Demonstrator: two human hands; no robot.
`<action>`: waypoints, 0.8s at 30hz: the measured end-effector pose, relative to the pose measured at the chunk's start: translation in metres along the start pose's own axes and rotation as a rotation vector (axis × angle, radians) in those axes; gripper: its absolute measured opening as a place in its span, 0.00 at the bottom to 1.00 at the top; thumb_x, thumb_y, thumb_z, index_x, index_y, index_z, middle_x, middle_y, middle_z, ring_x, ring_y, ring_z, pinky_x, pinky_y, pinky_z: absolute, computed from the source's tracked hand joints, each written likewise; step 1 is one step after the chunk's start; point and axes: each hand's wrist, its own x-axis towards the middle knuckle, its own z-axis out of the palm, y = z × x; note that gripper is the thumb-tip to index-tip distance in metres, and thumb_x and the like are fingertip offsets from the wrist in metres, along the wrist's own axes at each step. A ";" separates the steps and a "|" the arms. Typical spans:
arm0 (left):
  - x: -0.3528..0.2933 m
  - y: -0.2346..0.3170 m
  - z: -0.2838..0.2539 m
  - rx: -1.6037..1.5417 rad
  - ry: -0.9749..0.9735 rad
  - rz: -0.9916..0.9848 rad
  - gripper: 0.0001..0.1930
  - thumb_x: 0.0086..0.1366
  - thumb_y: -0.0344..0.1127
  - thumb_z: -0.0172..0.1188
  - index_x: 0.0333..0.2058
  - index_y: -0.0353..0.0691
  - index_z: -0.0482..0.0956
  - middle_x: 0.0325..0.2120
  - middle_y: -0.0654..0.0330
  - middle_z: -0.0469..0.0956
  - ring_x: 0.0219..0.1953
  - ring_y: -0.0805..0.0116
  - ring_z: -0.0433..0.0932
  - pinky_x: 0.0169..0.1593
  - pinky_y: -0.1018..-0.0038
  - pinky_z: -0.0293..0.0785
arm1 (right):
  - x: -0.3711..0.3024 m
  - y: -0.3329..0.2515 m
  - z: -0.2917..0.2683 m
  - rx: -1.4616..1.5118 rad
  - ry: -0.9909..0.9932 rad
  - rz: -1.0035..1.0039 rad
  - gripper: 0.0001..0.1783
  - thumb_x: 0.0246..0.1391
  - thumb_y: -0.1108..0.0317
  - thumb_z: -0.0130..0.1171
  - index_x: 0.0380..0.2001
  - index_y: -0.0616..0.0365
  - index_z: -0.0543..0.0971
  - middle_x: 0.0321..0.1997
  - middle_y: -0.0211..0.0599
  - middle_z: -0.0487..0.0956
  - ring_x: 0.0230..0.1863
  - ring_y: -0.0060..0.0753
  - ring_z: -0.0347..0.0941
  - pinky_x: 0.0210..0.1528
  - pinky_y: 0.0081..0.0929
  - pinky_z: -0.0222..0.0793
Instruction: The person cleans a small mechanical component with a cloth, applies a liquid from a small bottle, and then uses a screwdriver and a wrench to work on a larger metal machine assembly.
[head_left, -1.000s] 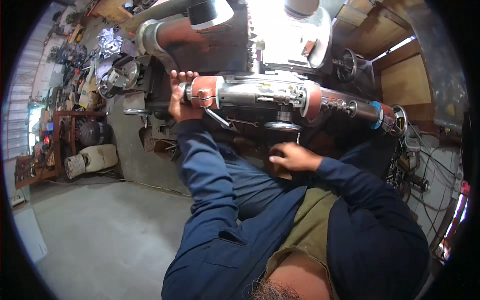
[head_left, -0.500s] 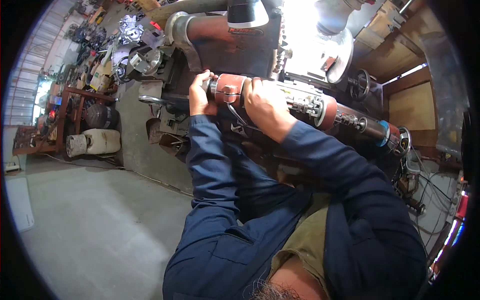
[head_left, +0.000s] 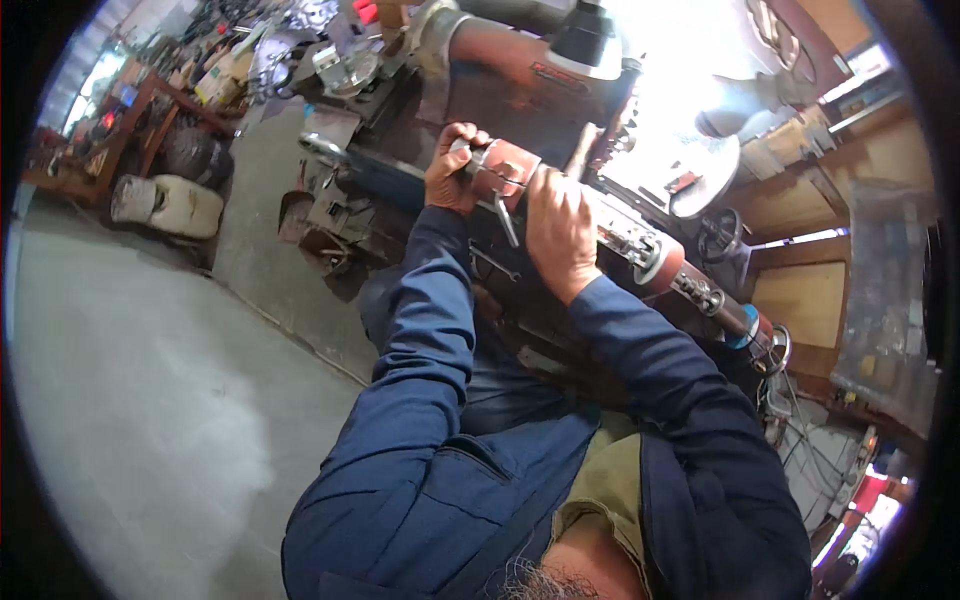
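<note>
A long cylindrical metal assembly (head_left: 625, 232) slopes from upper left to lower right over a dark machine bed. Near its left end sits a split reddish-brown clamp collar (head_left: 510, 165). My left hand (head_left: 453, 168) is closed round the grey metal end just left of this collar. Just right of the collar, my right hand (head_left: 563, 230) wraps over the assembly with its fingers on top; the part beneath the palm is hidden. A bent metal rod, like a hex key (head_left: 507, 220), hangs down from the collar between my hands.
Below my hands lies a spanner (head_left: 497, 266). A black-and-white lamp (head_left: 587, 42) hangs over the machine. A handwheel (head_left: 770, 350) ends the assembly at right. A dirty plastic can (head_left: 187, 207) stands on the concrete floor (head_left: 130, 380) at left, near cluttered benches.
The view has turned, so the machine now slopes more steeply. Both hands still grip the assembly on either side of the collar. The bent rod points further downward.
</note>
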 end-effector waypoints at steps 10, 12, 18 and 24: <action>0.018 0.019 0.044 0.562 0.661 -0.278 0.12 0.58 0.27 0.58 0.42 0.37 0.76 0.35 0.60 0.79 0.35 0.65 0.79 0.48 0.69 0.76 | -0.216 0.028 -0.018 0.997 -1.070 -0.482 0.27 0.58 0.65 0.57 0.63 0.44 0.73 0.41 0.45 0.83 0.41 0.50 0.82 0.48 0.45 0.77; 0.011 0.015 0.046 0.550 0.564 -0.187 0.12 0.57 0.29 0.60 0.42 0.37 0.76 0.36 0.59 0.79 0.39 0.65 0.79 0.51 0.68 0.75 | -0.239 0.056 -0.039 1.402 -1.028 -0.125 0.23 0.60 0.65 0.58 0.59 0.49 0.77 0.48 0.50 0.82 0.45 0.55 0.80 0.49 0.46 0.74; 0.001 0.018 0.007 0.059 0.016 0.000 0.07 0.60 0.27 0.56 0.38 0.40 0.74 0.36 0.64 0.70 0.43 0.66 0.73 0.56 0.65 0.71 | -0.283 0.154 -0.064 0.615 -0.972 0.216 0.15 0.54 0.54 0.65 0.33 0.55 0.86 0.30 0.40 0.84 0.44 0.46 0.79 0.53 0.44 0.71; 0.016 0.028 0.047 0.641 0.714 -0.288 0.08 0.61 0.31 0.58 0.39 0.40 0.75 0.33 0.60 0.79 0.37 0.65 0.79 0.44 0.70 0.77 | -0.350 0.207 -0.127 0.385 -0.713 0.367 0.28 0.55 0.55 0.58 0.54 0.61 0.78 0.69 0.49 0.66 0.73 0.56 0.57 0.74 0.54 0.46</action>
